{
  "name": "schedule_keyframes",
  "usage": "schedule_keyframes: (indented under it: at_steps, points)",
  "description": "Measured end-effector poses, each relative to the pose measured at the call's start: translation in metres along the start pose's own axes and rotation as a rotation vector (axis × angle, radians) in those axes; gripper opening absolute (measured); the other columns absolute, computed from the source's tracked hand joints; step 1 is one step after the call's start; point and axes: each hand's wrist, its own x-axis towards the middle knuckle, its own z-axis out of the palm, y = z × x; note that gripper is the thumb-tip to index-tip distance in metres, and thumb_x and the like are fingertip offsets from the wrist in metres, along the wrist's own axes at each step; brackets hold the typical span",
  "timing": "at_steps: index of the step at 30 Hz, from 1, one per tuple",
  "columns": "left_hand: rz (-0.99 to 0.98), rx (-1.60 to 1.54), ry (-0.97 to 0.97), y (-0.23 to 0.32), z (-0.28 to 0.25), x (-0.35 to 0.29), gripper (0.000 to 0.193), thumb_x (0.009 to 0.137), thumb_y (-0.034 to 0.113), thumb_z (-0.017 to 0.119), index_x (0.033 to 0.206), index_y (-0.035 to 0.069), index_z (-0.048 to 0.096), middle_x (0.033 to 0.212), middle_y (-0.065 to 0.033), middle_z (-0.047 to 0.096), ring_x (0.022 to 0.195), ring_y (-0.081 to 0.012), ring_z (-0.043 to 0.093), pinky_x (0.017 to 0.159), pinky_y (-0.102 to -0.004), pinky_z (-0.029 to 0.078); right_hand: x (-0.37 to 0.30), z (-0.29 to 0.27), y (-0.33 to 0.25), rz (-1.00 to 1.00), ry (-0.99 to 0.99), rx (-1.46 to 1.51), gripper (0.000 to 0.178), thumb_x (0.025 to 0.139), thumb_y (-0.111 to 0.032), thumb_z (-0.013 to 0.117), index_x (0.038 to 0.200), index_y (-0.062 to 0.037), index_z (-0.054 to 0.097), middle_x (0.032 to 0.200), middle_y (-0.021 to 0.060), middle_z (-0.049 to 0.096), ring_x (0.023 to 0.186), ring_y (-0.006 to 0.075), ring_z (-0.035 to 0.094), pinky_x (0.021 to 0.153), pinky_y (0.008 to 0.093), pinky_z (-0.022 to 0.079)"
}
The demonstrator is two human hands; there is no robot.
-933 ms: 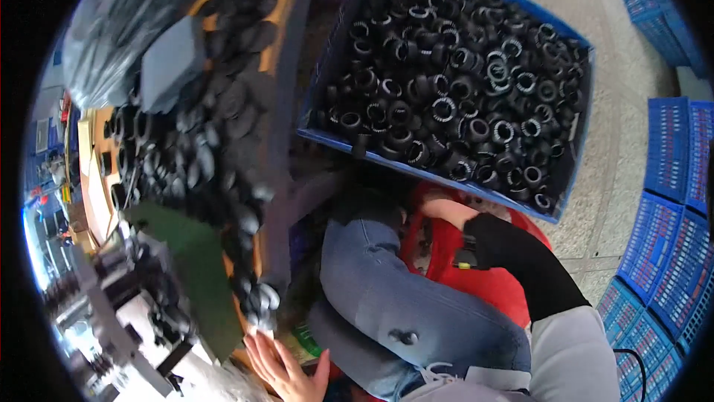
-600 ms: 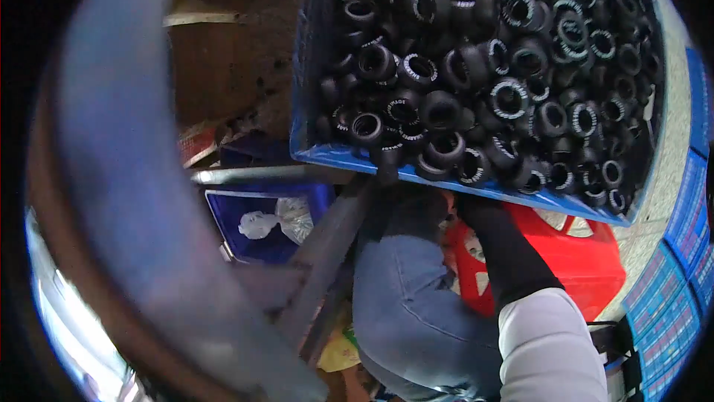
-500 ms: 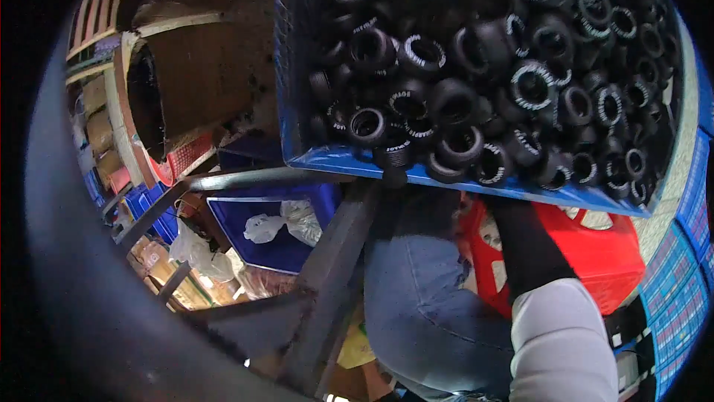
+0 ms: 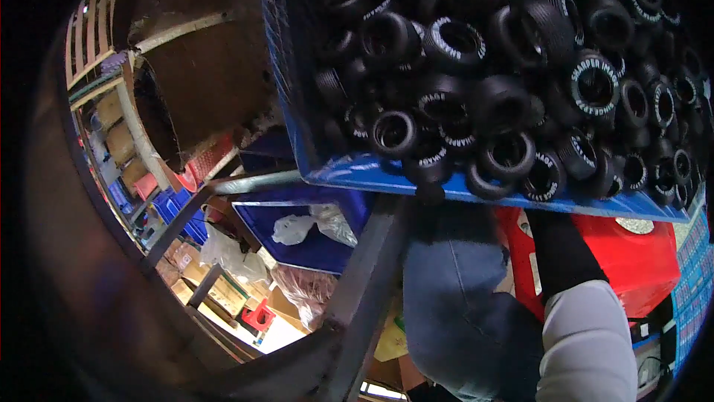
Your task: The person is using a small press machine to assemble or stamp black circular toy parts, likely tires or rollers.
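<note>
A blue bin (image 4: 476, 188) full of small black rubber tyres (image 4: 595, 84) with pale lettering fills the upper part of the view. My right forearm, in a pale grey sleeve (image 4: 587, 342) and black cuff (image 4: 561, 253), reaches up under the bin's near rim. The hand itself is hidden there, so its fingers and anything in them do not show. A small dark rounded shape (image 4: 430, 194) sits at the near rim; I cannot make out what it is. My left hand is out of sight.
A red plastic stool or crate (image 4: 625, 253) stands under the bin, beside my jeans-clad leg (image 4: 468, 305). Dark metal frame bars (image 4: 364, 268) cross at left. Beyond them are a blue crate (image 4: 297, 253) with clear plastic bags, cardboard boxes and wooden slats. Blue crates (image 4: 695, 253) line the right side.
The view has shifted, so the bin, stool, leg and forearm appear farther right, and the tyres look larger. My right forearm still reaches under the rim.
</note>
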Motion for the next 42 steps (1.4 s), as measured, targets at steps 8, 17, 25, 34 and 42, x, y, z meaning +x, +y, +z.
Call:
schedule_keyframes:
  at_steps: [8,17,25,34,42]
  points:
    - [-0.031,0.049,0.027,0.002,-0.002,0.028,0.100,0.068,0.050,0.074,0.144,0.007,0.024,0.143,-0.0358,0.002,0.130,-0.0560,0.012,0.099,-0.0669,0.025,0.042,-0.050,-0.036,-0.026,0.051,0.044,0.044,0.067,-0.023,0.066,0.108,-0.0071,0.060,0.083,0.0116,0.066,0.081,0.0202,0.064,0.063,0.0383,0.052]
    - [-0.103,0.039,-0.005,0.011,-0.002,0.042,0.100,0.068,0.050,0.074,0.144,0.008,0.025,0.143,-0.0359,0.001,0.130,-0.0561,0.010,0.099,-0.0672,0.024,0.057,-0.076,-0.053,0.004,0.032,0.068,0.045,0.067,-0.022,0.066,0.109,-0.0072,0.059,0.083,0.0115,0.066,0.080,0.0199,0.064,0.062,0.0382,0.052]
    - [-0.157,0.029,-0.032,0.014,-0.002,0.048,0.099,0.068,0.050,0.074,0.144,0.009,0.025,0.143,-0.0359,0.000,0.130,-0.0562,0.009,0.099,-0.0674,0.024,0.062,-0.093,-0.069,0.035,0.022,0.095,0.046,0.066,-0.021,0.066,0.110,-0.0072,0.058,0.082,0.0114,0.065,0.080,0.0196,0.063,0.060,0.0380,0.053]
    - [-0.203,-0.001,-0.052,0.017,0.003,0.048,0.099,0.068,0.049,0.075,0.144,0.010,0.026,0.143,-0.0360,-0.002,0.130,-0.0564,0.008,0.099,-0.0676,0.023,0.051,-0.111,-0.077,0.087,0.029,0.120,0.048,0.066,-0.021,0.066,0.111,-0.0073,0.057,0.082,0.0113,0.065,0.079,0.0192,0.063,0.059,0.0378,0.053]
    - [-0.233,-0.027,-0.042,0.015,-0.001,0.041,0.098,0.067,0.049,0.075,0.144,0.011,0.026,0.143,-0.0361,-0.003,0.131,-0.0565,0.007,0.100,-0.0678,0.022,0.027,-0.136,-0.096,0.124,0.062,0.137,0.049,0.066,-0.020,0.066,0.112,-0.0073,0.057,0.081,0.0112,0.064,0.078,0.0190,0.063,0.058,0.0377,0.053]
